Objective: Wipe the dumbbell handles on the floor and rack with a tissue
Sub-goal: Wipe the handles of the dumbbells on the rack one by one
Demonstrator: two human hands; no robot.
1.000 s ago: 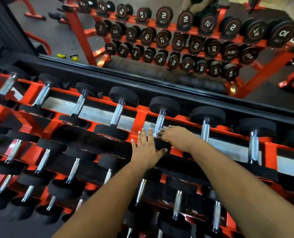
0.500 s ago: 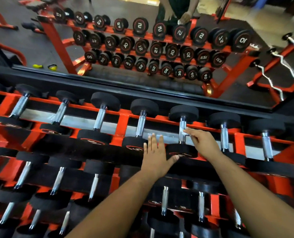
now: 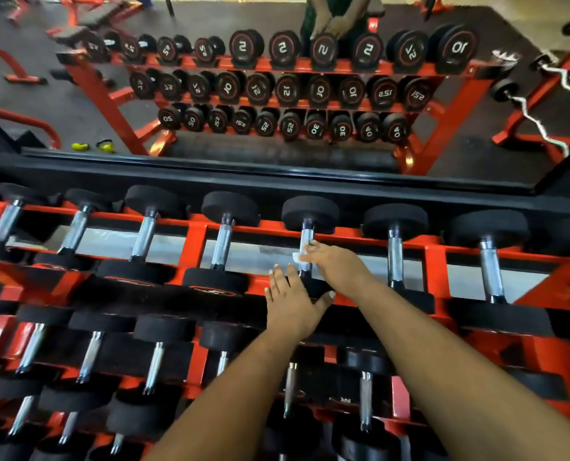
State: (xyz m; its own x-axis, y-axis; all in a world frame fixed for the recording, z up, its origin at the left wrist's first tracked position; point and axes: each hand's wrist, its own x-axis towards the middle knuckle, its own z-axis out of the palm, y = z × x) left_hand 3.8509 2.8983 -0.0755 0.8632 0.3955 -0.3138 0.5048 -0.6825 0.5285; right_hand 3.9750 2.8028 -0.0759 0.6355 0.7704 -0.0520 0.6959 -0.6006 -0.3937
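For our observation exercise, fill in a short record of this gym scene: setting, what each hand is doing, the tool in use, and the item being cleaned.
setting: red dumbbell rack facing a wall mirror
right hand: holds a white tissue against the handle
left hand: fingers straight, resting on the dumbbell's near black head
item being cleaned: chrome dumbbell handle, top tier

The scene is evenly and fairly brightly lit, with small glints on the chrome dumbbell handles (image 3: 306, 251) and a sheen on the red rack (image 3: 197, 241), and only soft shadow between the tiers. Wide-angle distortion bows the rack rails toward the edges. Detail is soft throughout, most smeared at the lower corners and along the forearms.
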